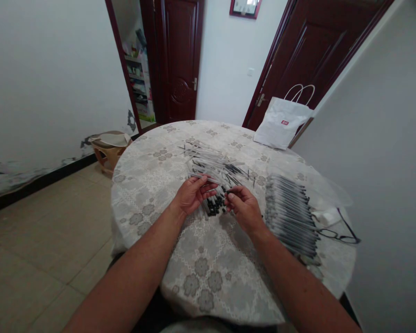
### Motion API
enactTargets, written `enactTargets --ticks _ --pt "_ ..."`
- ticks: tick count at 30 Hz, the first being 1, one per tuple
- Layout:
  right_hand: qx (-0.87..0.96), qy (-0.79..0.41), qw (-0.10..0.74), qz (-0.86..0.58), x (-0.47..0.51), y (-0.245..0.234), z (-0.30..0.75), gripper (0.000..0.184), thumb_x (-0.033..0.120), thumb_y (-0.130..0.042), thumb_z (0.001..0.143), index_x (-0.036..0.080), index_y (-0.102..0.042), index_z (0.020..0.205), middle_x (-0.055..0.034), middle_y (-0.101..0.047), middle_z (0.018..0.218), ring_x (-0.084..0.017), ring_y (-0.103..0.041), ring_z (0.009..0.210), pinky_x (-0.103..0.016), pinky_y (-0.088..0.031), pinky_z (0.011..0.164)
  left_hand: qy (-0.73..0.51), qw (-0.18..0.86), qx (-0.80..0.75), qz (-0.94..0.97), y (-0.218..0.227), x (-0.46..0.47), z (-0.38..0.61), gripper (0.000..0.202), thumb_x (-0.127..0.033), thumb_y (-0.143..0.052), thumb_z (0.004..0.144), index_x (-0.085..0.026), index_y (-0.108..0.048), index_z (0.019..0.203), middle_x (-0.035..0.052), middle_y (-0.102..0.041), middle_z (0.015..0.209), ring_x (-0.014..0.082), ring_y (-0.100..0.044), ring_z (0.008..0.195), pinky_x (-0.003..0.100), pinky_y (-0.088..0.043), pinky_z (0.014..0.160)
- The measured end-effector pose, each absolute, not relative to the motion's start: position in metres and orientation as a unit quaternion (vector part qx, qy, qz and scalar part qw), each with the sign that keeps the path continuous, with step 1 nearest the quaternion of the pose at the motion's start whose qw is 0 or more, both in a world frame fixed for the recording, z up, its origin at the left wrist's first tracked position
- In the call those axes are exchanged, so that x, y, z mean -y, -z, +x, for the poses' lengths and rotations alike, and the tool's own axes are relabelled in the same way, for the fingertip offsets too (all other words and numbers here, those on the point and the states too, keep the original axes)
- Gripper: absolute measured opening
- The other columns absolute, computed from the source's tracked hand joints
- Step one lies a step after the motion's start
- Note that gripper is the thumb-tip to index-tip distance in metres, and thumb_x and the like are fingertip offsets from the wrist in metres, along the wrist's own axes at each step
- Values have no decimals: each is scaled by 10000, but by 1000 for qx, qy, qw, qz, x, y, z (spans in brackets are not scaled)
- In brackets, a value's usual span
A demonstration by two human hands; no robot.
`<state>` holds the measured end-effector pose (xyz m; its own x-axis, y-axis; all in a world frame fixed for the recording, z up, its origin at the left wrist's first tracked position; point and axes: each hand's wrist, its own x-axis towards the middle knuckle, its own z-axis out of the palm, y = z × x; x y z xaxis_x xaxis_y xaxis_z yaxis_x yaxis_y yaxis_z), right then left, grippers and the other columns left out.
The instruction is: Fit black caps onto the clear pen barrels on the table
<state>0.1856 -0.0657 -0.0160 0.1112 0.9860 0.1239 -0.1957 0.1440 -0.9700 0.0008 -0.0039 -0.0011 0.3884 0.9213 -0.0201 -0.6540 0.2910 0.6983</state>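
Observation:
Above the near side of a loose heap, my left hand (pixel 194 193) is closed on a clear pen barrel, thumb on top. My right hand (pixel 244 207) pinches a small black piece, perhaps a pen cap, close to the barrel's right end. Whether the two parts touch I cannot tell. Under and between the hands lie several black pen caps (pixel 214 207). Beyond them, clear pen barrels (pixel 208 155) are spread in a pile, with thin dark refills (pixel 234 169) at its right. To the right of my right hand, many pens (pixel 291 212) lie side by side in a long row.
A round table with a patterned cloth (pixel 201 277) carries everything. Eyeglasses (pixel 348 239) and clear plastic wrap (pixel 333 189) lie at the right edge. A white paper bag (pixel 282 122) stands at the back right. A stool (pixel 111 148) is on the floor at left.

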Motion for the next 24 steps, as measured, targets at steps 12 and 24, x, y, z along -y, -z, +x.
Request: enactTargets --ticks 12,24 --pt "440 -468 624 -445 66 14 186 286 404 -723 843 231 -619 1045 -31 -739 980 -119 -629 623 -231 -494 480 -495 774 -228 322 2 5 2 200 -231 -788 836 -142 -679 979 93 -778 934 229 -771 841 349 -645 724" --pt "465 -402 628 -478 66 16 185 311 421 -769 812 210 -664 1015 5 -695 818 -110 -565 552 -227 -449 445 -471 778 -226 349 4 6 5 194 -211 -781 838 -124 -711 997 106 -777 921 224 -771 855 343 -641 760"
